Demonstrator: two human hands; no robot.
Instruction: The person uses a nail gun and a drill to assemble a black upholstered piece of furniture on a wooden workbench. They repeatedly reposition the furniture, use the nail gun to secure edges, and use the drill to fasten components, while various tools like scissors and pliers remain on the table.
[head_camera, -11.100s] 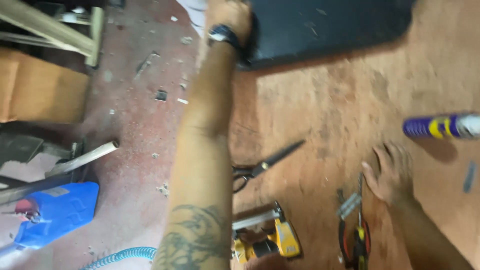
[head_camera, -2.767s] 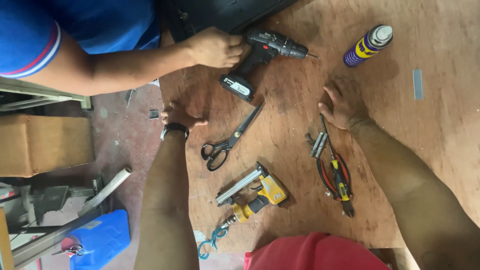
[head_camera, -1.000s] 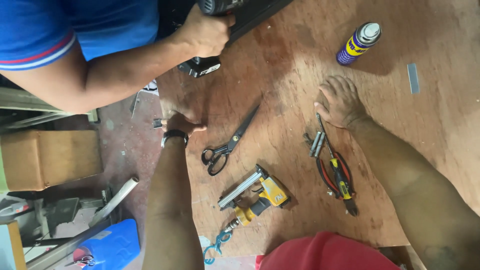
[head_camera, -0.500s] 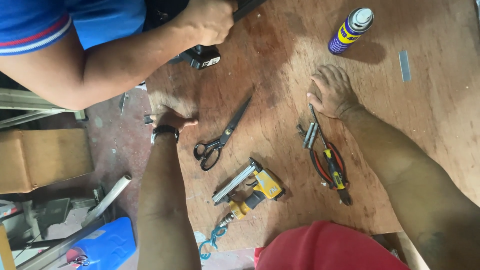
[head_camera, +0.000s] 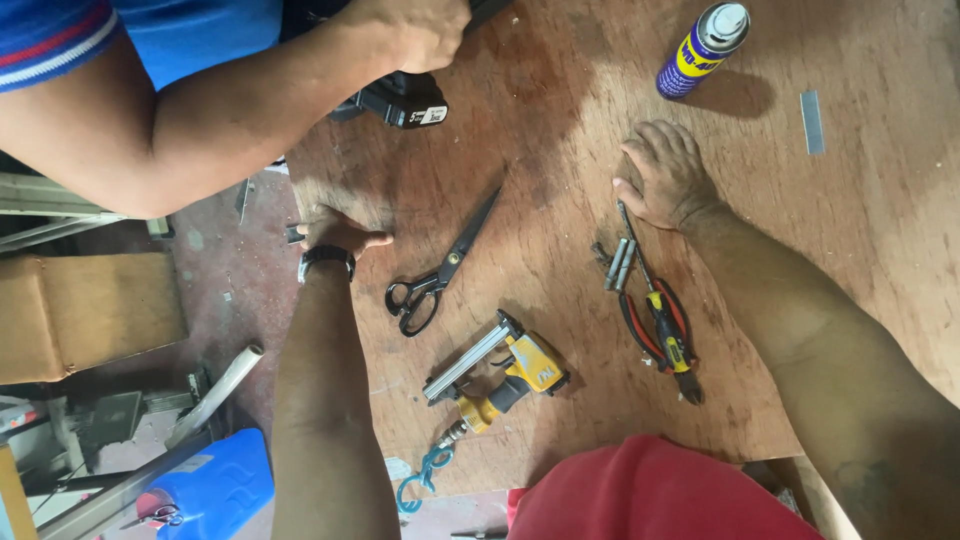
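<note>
The left hand (head_camera: 335, 230) grips the left edge of the plywood worktop (head_camera: 880, 230), fingers curled over the edge, with a watch (head_camera: 326, 258) on the wrist. The right hand (head_camera: 668, 178) lies flat on the worktop, palm down, fingers spread and holding nothing. Its heel touches the tip of a screwdriver (head_camera: 650, 290), which lies across red-handled pliers (head_camera: 655, 325). Small metal bits (head_camera: 617, 265) lie just beside the screwdriver. Black scissors (head_camera: 442, 270) lie between the two hands, blades pointing away from the person. A yellow nailer (head_camera: 500, 375) lies nearer the person, with a teal hose (head_camera: 418, 475) at its base. A spray can (head_camera: 703, 50) lies beyond the right hand. A co-worker's hand (head_camera: 415, 30) holds a drill (head_camera: 400, 100) at the far edge.
</note>
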